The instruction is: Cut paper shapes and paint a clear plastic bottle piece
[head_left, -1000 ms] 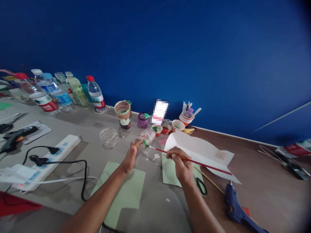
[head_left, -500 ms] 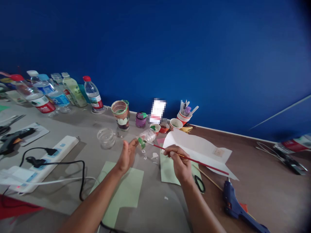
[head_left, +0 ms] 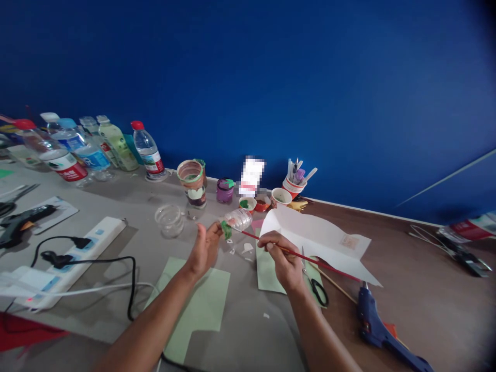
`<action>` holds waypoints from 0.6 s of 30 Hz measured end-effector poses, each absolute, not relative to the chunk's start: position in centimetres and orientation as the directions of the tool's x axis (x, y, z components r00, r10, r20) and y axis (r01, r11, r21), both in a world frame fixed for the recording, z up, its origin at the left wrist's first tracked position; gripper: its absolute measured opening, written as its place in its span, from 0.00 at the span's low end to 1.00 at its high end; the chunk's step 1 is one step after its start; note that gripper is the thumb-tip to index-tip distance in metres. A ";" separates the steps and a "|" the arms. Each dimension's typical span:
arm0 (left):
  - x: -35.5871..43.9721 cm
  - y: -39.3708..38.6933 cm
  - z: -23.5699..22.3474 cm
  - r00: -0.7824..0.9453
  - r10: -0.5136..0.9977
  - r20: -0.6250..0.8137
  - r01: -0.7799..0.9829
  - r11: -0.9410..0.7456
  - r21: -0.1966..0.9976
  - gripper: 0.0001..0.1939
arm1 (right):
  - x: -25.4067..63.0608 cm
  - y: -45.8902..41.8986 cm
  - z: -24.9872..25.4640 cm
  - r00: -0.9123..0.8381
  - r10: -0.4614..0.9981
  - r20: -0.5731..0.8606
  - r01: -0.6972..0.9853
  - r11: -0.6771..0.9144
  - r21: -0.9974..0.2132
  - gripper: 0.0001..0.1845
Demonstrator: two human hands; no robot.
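Note:
My left hand (head_left: 203,250) has its thumb raised and its fingers at the end of a clear plastic bottle (head_left: 239,219), which lies sideways. Green paint (head_left: 227,230) coats that near end; whether the fingertips are inside or behind it I cannot tell. A long red paintbrush (head_left: 310,258) is pinched in my right hand (head_left: 282,258), its tip against the bottle's painted end. Just beyond stand a small cup of green paint (head_left: 248,204) and a cup of red paint (head_left: 262,203). A paper cup (head_left: 281,197) is to their right.
White paper (head_left: 321,235), scissors (head_left: 320,293) and a blue glue gun (head_left: 380,323) lie on the right. A clear cut cup (head_left: 169,221), a painted cup (head_left: 192,183) and a purple jar (head_left: 225,190) stand left of centre. A power strip (head_left: 77,261) with cords and several bottles occupy the left.
The brush tip has shifted slightly on the bottle's end, and green now covers more of it. My left thumb has lifted away from the fingers. The whole view has shifted slightly.

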State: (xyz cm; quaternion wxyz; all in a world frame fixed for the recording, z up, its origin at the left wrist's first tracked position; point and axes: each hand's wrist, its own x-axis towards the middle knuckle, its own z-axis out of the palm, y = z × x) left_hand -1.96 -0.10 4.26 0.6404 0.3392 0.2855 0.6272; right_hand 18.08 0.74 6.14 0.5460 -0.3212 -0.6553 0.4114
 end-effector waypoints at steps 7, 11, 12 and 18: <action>-2.7 -0.6 2.6 0.027 0.968 0.251 -0.160 -0.244 0.957 0.39 | 18.6 1.0 5.7 -0.137 0.879 0.456 -0.158 0.435 -0.886 0.13; -3.3 -1.0 2.2 0.145 0.931 0.334 0.207 -0.359 0.910 0.39 | 18.6 1.0 5.7 -0.159 0.878 0.451 -0.173 0.425 -0.888 0.12; -3.4 -1.0 2.2 0.161 0.925 0.344 0.252 -0.375 0.892 0.39 | 18.6 1.0 5.7 -0.167 0.878 0.450 -0.175 0.423 -0.889 0.12; -3.4 -1.0 2.3 0.200 0.907 0.371 0.404 -0.421 0.812 0.38 | 19.0 1.0 5.9 -0.096 0.892 0.441 -0.241 0.409 -0.880 0.13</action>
